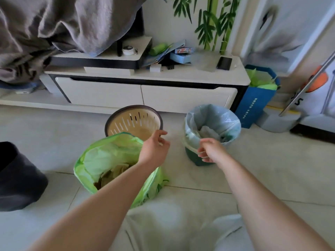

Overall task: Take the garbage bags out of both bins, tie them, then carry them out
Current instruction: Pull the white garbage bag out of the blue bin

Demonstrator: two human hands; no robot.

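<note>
two hands: left hand (154,146) fingers loose, right hand (209,151) fingers' grip unclear; beige bin (131,122), teal bin (193,158); green bag (101,156), blue bag (223,118).

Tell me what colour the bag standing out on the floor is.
The bag is light green, seen best in the head view.

1. A low white cabinet (141,95) stood ahead of me, two drawers across its front.
2. A grey blanket (54,24) hung over its left end.
3. On top lay a black phone (224,63) (near the right end) and blue boxes (181,57).
4. A blue paper bag (253,104) stood just beside its right end.
5. Green bamboo (212,24) decorated the wall behind.
</note>
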